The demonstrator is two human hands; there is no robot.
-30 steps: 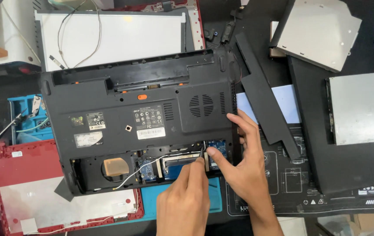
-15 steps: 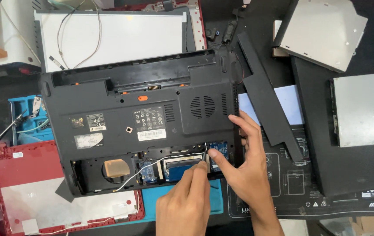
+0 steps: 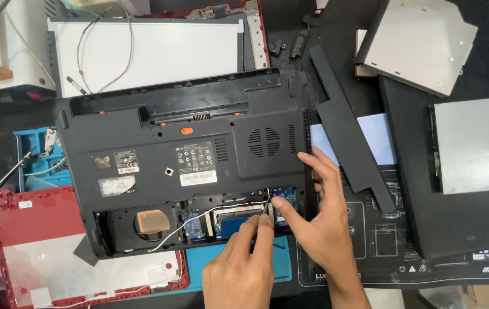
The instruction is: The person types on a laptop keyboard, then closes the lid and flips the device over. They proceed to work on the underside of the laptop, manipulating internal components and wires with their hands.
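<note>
Both your hands stay at the open bay on the laptop [image 3: 187,166] near edge: left hand [image 3: 244,269] pinching a thin tool [image 3: 268,210], right hand [image 3: 319,223] spread, bracing.

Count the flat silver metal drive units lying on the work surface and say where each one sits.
2. One silver drive lies tilted at the top right; the other silver drive lies flat below it by the right edge. More may lie out of view.

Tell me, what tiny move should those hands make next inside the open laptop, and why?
Probably ease the thin tool a little deeper at the small blue board. The left hand holds its tip right at that board in the open bay of the laptop base, while the right hand steadies the edge beside it.
</note>
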